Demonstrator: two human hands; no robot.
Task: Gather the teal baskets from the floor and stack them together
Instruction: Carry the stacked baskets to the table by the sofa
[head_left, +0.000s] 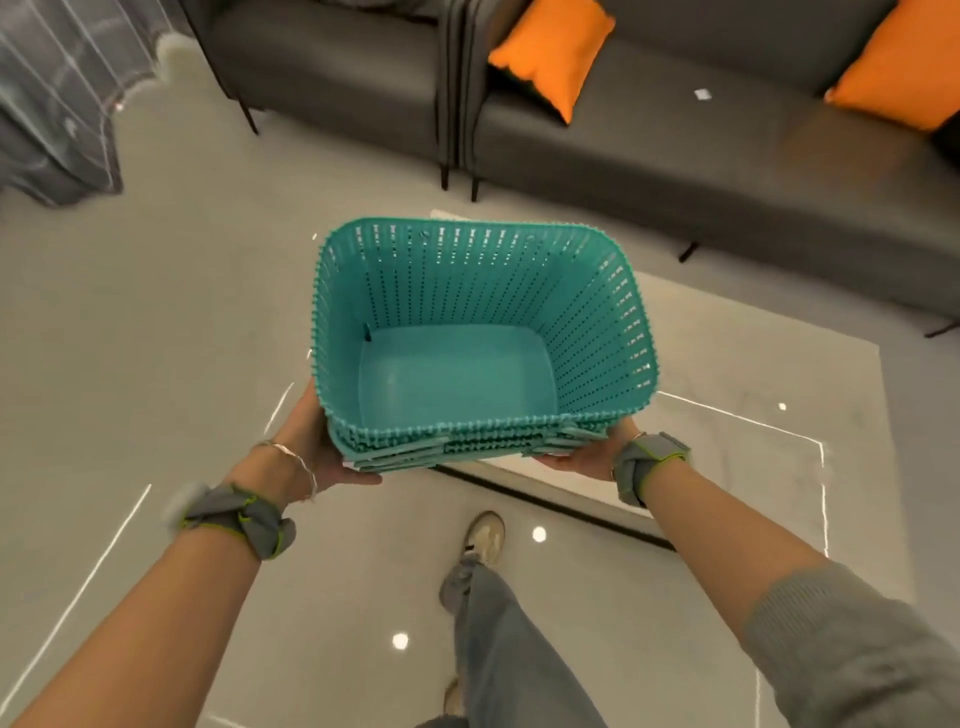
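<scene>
the teal baskets (483, 338) are already nested into one stack, several rims showing layered along the near edge, and the stack is held in the air in front of the person, above the pale floor (130, 338) and just before a light rug (753, 405). no other teal basket lies on the floor in view, so the gathering looks finished or nearly so; what seems left is to set the stack down somewhere, though more baskets could lie out of frame

the stack sits upright, mouth open toward the camera, bottom facing down. its long axis runs left to right across the view, between the two hands, with the long sides facing the person and the dark sofa (727, 156) beyond

the left hand (317, 457) is pressed against the stack's left end and under its lower corner, fingers mostly hidden beneath. the right hand (587, 457) cups the right lower corner the same way. both hands are well apart, clamped on the stack from opposite ends
</scene>
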